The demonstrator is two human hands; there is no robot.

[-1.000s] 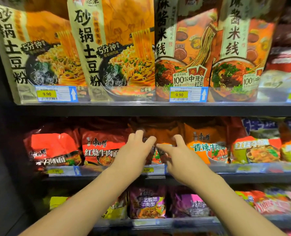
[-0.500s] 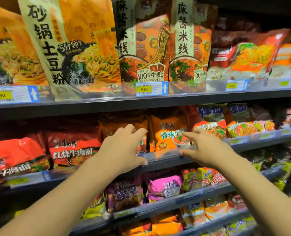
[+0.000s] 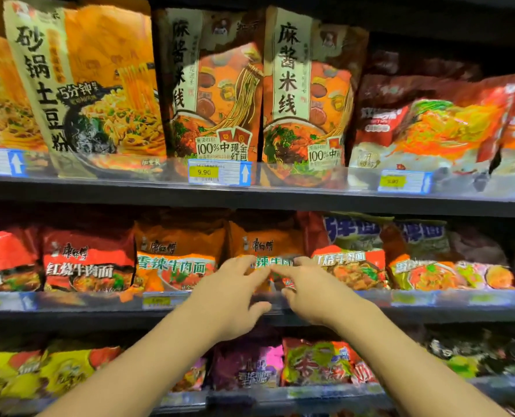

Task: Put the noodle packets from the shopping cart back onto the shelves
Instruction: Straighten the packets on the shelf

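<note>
Supermarket shelves fill the frame, packed with noodle packets. Two bare forearms reach up from the bottom edge toward the middle shelf (image 3: 430, 299) at centre frame. Left hand (image 3: 229, 299) and right hand (image 3: 313, 291) meet in front of an orange noodle packet (image 3: 265, 242) that stands upright on that shelf, just right of a matching orange packet (image 3: 178, 257) and left of a red and blue one (image 3: 349, 254). Both hands have their fingers gently curved, tips at the packet's lower front; blur makes it impossible to tell whether either grip pinches it. Tall orange noodle bags (image 3: 220, 94) line the upper shelf above a yellow price tag (image 3: 204, 172) reading 9.90. Yellow, purple and red packets (image 3: 316, 362) sit on the lower shelf.
</note>
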